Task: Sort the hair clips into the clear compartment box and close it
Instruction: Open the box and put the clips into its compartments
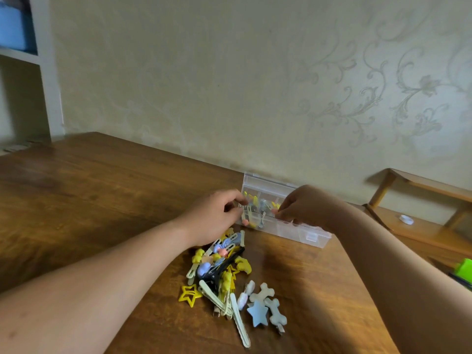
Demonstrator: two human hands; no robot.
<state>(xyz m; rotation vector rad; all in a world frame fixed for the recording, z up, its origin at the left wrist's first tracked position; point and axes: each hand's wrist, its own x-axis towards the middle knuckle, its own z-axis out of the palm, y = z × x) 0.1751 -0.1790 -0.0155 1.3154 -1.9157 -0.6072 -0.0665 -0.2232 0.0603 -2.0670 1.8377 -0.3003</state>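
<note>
A clear compartment box stands open on the wooden table near the wall, its lid tilted up behind. Yellow, blue and pink clips lie in its left compartments. My left hand grips the box's left end with curled fingers. Over the box's middle, my right hand pinches a small pink clip. A pile of loose hair clips lies in front of the box, with a yellow star clip, a blue star clip and bone-shaped clips.
The wall runs just behind the box. A low wooden shelf with a small white object stands to the right, and a green item sits at the right edge. A white shelving unit stands at far left.
</note>
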